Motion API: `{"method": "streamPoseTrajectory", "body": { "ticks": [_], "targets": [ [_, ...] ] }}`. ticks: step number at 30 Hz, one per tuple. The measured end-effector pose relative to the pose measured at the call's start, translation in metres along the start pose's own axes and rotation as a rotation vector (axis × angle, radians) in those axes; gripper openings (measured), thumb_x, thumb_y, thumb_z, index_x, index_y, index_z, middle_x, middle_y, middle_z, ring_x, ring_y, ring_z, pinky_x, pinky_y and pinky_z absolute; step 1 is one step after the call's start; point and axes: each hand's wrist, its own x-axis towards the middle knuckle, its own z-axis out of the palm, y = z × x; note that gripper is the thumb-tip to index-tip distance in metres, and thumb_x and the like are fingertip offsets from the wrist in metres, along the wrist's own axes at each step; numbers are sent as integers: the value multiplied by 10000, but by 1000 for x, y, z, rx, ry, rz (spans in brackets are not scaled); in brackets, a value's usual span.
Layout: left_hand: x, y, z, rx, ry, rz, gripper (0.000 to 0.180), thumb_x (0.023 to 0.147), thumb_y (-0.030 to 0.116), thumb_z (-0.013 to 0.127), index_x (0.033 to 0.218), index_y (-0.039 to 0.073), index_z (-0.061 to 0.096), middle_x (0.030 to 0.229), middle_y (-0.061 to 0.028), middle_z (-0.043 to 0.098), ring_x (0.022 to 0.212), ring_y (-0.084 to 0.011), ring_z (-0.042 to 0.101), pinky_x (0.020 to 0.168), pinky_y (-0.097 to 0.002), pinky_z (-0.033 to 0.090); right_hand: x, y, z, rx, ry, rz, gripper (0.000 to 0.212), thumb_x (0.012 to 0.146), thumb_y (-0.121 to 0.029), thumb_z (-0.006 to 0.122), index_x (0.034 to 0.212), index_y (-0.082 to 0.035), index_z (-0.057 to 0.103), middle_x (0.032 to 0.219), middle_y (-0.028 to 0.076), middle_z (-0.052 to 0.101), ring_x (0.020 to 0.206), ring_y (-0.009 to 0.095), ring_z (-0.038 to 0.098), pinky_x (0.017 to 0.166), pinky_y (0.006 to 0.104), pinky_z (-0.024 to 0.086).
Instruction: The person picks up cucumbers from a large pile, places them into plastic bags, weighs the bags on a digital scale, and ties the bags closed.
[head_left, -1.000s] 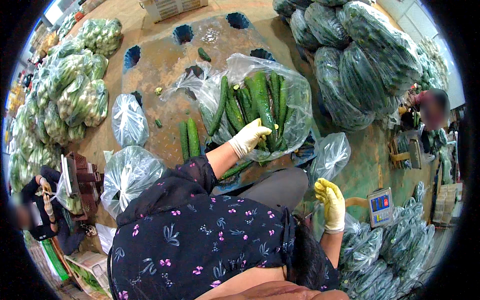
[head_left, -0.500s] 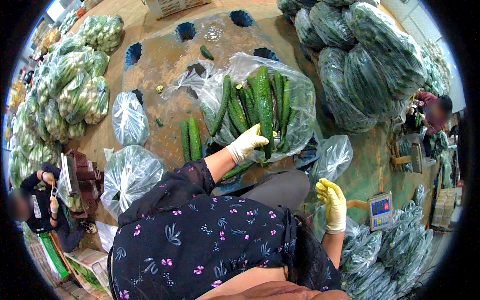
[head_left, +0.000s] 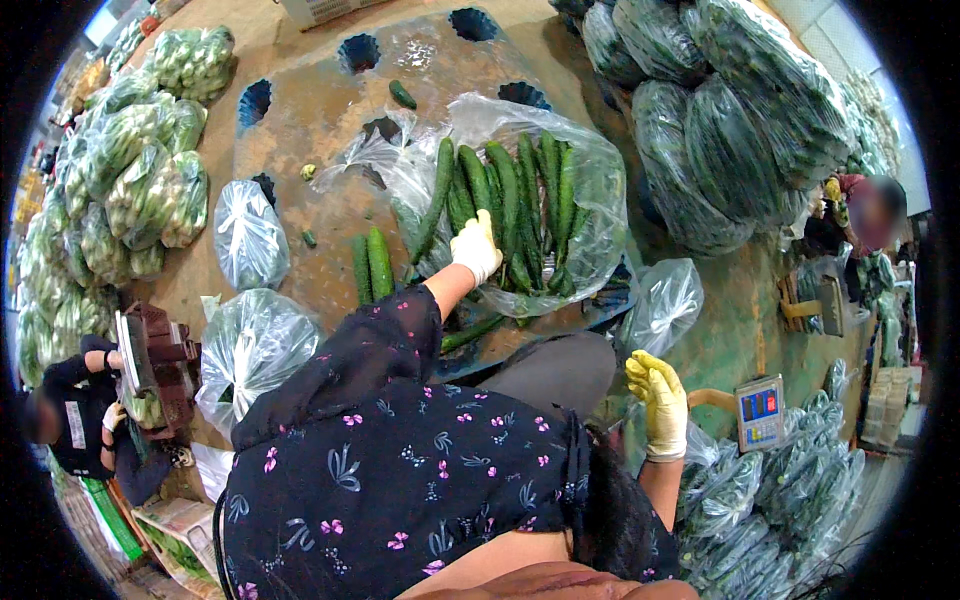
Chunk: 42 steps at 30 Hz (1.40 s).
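Several long green cucumbers (head_left: 509,205) lie side by side on a spread clear plastic bag (head_left: 603,215) in front of me. My left hand (head_left: 476,248), in a whitish glove, is over the row with its fingers bent around the near end of a cucumber (head_left: 474,172). Some fingertips are hidden against the cucumbers. My right hand (head_left: 660,405), in a glove with yellowed fingers, is raised beside my right knee, fingers loosely curled and nothing in them. Left of the bag, two cucumbers (head_left: 379,262) lie on the brown, dirty pallet (head_left: 330,140).
Filled, tied plastic bags (head_left: 251,235) stand left of the pallet. Large bagged cucumbers (head_left: 745,150) are stacked at the far right. A scale display (head_left: 761,413) stands right of my right hand. Co-workers are at the left (head_left: 75,425) and right (head_left: 872,215) edges.
The large cucumber my left hand held up now lies among the others. My left hand has moved left and a little away from me, onto another cucumber. The right hand has barely moved.
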Motion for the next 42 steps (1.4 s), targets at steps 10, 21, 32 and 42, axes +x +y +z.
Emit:
{"method": "streamPoseTrajectory", "body": {
  "ticks": [10,21,32,42],
  "targets": [
    [85,50,98,-533,-278,-127,209,778,105,501,943,63,623,973,-186,646,915,-357,607,792,-362,480,2,5,-10,-16,-7,10,370,913,-222,531,1203,10,530,1098,106,627,947,160,602,800,259,453],
    [102,83,89,390,7,52,140,806,90,540,894,112,646,966,-68,613,943,-234,603,740,-357,473,-1,14,-27,1,54,45,372,916,-224,532,1208,7,535,1090,97,627,949,159,598,818,266,452],
    [122,68,137,555,-1,31,127,830,173,578,926,197,656,907,27,647,898,-147,638,658,-317,473,10,10,-19,-10,24,62,353,917,-202,525,1192,18,530,1102,109,616,953,180,600,850,293,460],
    [137,81,115,876,-550,259,304,754,257,661,1042,160,668,1022,-8,663,901,-234,639,598,-420,444,4,31,-29,80,45,103,352,911,-170,525,1197,35,525,1119,121,606,998,186,584,884,293,441]
  ]
}}
